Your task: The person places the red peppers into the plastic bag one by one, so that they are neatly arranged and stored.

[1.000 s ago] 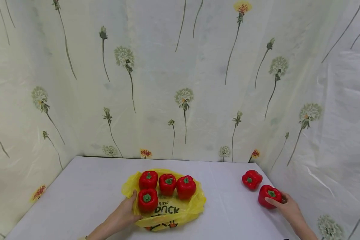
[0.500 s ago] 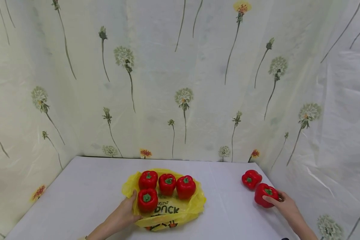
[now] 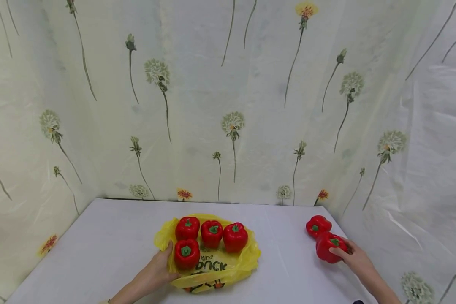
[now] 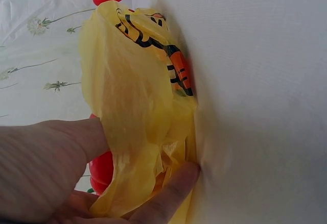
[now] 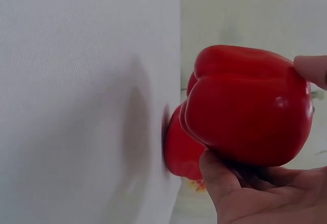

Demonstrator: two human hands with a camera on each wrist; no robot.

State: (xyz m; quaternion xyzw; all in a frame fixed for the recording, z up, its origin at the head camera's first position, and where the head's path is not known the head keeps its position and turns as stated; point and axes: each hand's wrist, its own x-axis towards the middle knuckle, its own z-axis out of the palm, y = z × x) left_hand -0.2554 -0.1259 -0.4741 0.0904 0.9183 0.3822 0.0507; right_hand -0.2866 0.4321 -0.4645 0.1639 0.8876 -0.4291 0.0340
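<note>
A yellow plastic bag (image 3: 243,264) with black print lies spread on the table, several red bell peppers (image 3: 212,233) sitting in it. My left hand (image 3: 161,266) grips the bag's left edge; in the left wrist view its thumb and fingers (image 4: 171,191) pinch the thin yellow plastic. Over at the right, my right hand (image 3: 351,255) holds a red bell pepper (image 3: 326,249) with a green stem. The right wrist view shows that bell pepper (image 5: 250,106) raised off the table between thumb and fingers. Behind it, another bell pepper (image 3: 318,226) lies on its side.
The white table (image 3: 110,245) reaches back to a pale curtain (image 3: 197,105) printed with dandelions. More of this curtain hangs along the left and right sides, close to the right hand.
My right hand has moved left with the bell pepper, which now overlaps the lying one in the head view. The left hand and bag have stayed still.
</note>
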